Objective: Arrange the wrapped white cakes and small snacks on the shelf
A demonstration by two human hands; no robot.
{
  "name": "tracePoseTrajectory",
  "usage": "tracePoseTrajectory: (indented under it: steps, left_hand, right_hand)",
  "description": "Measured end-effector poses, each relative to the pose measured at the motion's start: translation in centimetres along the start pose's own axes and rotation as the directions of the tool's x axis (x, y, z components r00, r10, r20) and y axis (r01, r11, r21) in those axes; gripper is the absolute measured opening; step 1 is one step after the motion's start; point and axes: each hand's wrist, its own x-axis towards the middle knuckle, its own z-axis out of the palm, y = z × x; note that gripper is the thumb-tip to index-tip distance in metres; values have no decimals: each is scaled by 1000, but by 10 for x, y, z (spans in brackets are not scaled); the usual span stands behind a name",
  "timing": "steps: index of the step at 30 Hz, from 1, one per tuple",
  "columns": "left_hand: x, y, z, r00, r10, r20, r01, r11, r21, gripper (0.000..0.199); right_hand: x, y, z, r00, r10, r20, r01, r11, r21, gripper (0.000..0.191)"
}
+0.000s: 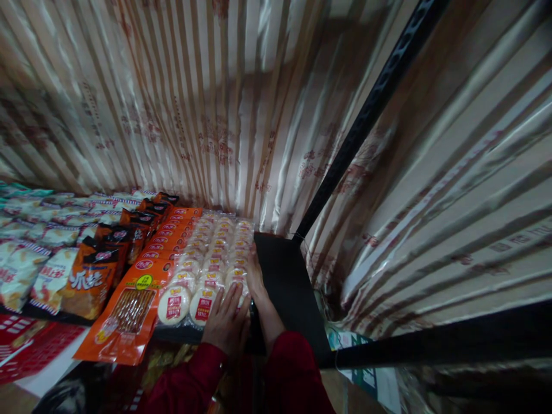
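Observation:
Rows of round white crackers in clear wrappers [173, 305] lie overlapping on a black shelf [287, 276]. My left hand [226, 322] rests on the front of the right-hand rows, its fingers spread and lying flat. Along the right side of the rows, my right hand [256, 276] stands on edge with fingers stretched out, touching the wrappers. Neither hand is gripping a pack. Orange packets of thin brown sticks [131, 310] overlap in a row just left of the crackers.
Orange and black snack bags [90, 279] and white snack bags [54, 273] fill the shelf's left part. A black metal post [357, 126] rises at the right rear corner. Patterned curtain [215, 115] hangs behind. A red basket [34, 345] is below at left.

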Motion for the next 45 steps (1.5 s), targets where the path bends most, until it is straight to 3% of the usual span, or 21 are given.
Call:
tracePoseTrajectory:
  steps: [8, 13, 19, 23, 30, 38, 45]
  left_hand:
    - [0, 1, -3, 1000, -7, 1, 8, 1000, -15, 48]
    - [-1, -3, -12, 997, 70, 31, -70, 998, -1, 51]
    - [-3, 0, -11, 998, 31, -56, -31, 1000, 0, 45]
    - [-27, 8, -8, 996, 47, -82, -43, 998, 48, 44]
    - [-80, 21, -5, 994, 57, -90, -43, 988, 151, 35]
    - [-76, 17, -15, 994, 72, -81, -60, 988, 142, 36]
    - [-73, 15, -11, 991, 63, -118, -63, 998, 4, 36]
  right_hand:
    - [-3, 3, -7, 994, 95, -50, -89, 991, 105, 83]
    - [-16, -2, -18, 997, 33, -64, -31, 999, 33, 77]
    - [-47, -6, -37, 978, 12, -208, -19, 999, -33, 72]
    - [-85, -4, -48, 971, -27, -237, 18, 999, -43, 72]
    - [-147, 2, -58, 976, -116, -184, 98, 990, -104, 57]
    - [-160, -4, -57, 950, -305, 70, 309, 877, -368, 42]
    - [-163, -8, -55, 945, -321, 59, 318, 862, -395, 40]
